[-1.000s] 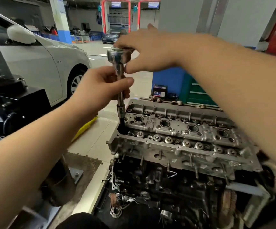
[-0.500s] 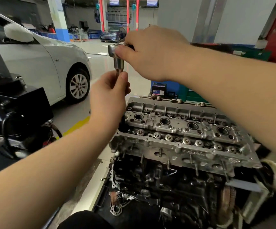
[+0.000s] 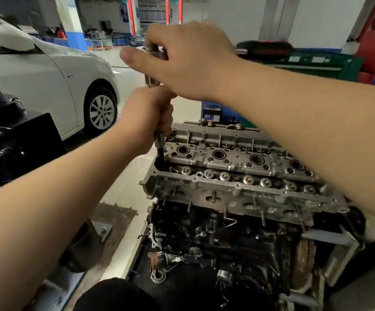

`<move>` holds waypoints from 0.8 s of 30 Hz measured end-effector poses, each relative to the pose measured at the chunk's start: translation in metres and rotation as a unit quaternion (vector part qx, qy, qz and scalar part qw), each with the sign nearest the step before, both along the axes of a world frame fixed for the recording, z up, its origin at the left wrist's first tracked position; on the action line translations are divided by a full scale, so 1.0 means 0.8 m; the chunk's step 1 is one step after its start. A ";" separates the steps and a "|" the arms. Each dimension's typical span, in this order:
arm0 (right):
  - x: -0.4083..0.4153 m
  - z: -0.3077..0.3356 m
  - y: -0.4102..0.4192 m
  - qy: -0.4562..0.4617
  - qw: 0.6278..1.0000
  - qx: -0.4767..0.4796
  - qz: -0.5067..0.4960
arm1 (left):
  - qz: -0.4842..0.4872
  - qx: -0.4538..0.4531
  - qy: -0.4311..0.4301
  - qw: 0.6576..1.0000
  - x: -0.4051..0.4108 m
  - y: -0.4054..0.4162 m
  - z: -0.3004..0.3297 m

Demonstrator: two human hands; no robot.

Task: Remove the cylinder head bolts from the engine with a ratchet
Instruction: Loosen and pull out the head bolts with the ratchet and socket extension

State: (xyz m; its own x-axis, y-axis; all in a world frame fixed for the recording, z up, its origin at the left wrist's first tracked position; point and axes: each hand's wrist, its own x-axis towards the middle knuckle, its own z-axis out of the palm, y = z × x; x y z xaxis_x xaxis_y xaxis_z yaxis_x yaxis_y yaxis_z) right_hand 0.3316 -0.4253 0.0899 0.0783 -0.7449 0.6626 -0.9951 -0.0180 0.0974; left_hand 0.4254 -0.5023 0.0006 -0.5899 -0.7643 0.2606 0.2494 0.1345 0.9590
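The ratchet (image 3: pixel 154 50) stands upright on a long extension (image 3: pixel 159 144) whose dark lower end drops into a recess at the left end of the cylinder head (image 3: pixel 238 167). Any bolt down there is hidden. The left hand (image 3: pixel 147 115) is wrapped round the extension just below the ratchet head. The right hand (image 3: pixel 186 61) lies over the top of the tool, fingers curled on it and index finger sticking out loosely. Judging by this, the job sits at an end bolt, with the rest of the head probably still to do. The spark-plug wells (image 3: pixel 219 154) to the right of the grip look empty. No loosened bolts lie in sight.
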 end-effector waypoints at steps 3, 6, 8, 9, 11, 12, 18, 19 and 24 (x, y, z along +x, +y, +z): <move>-0.010 0.006 -0.014 -0.055 0.993 0.032 0.095 | -0.179 -0.007 -0.045 0.983 0.012 -0.016 0.004; -0.007 0.010 -0.039 -0.214 0.957 0.060 0.184 | -0.233 -0.010 -0.073 0.970 0.013 -0.027 0.007; -0.001 0.013 -0.052 -0.322 0.914 0.093 0.229 | -0.243 -0.007 -0.076 0.967 0.012 -0.029 0.008; 0.002 0.015 -0.057 -0.349 0.896 0.112 0.249 | -0.248 -0.004 -0.074 0.966 0.014 -0.030 0.008; 0.009 0.015 -0.063 -0.361 0.878 0.150 0.277 | -0.257 -0.005 -0.060 0.964 0.020 -0.032 0.006; 0.011 0.014 -0.066 -0.354 0.876 0.159 0.287 | -0.261 -0.004 -0.050 0.964 0.022 -0.033 0.004; 0.015 0.005 -0.072 -0.274 0.911 0.118 0.283 | -0.246 0.003 -0.035 0.969 0.036 -0.030 0.003; 0.011 0.001 -0.071 -0.254 0.922 0.106 0.272 | -0.249 0.002 -0.039 0.968 0.038 -0.032 0.006; 0.008 -0.005 -0.055 -0.118 0.969 0.024 0.218 | -0.234 -0.016 -0.059 0.970 0.042 -0.026 0.011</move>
State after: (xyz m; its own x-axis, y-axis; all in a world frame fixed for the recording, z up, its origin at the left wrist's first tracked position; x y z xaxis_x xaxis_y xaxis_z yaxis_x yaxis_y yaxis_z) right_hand 0.3379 -0.4695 0.0863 0.2423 -0.7063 0.6651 -0.8867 -0.4394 -0.1435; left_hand 0.4593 -0.5232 0.0091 -0.8974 -0.3991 0.1882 0.1779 0.0629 0.9820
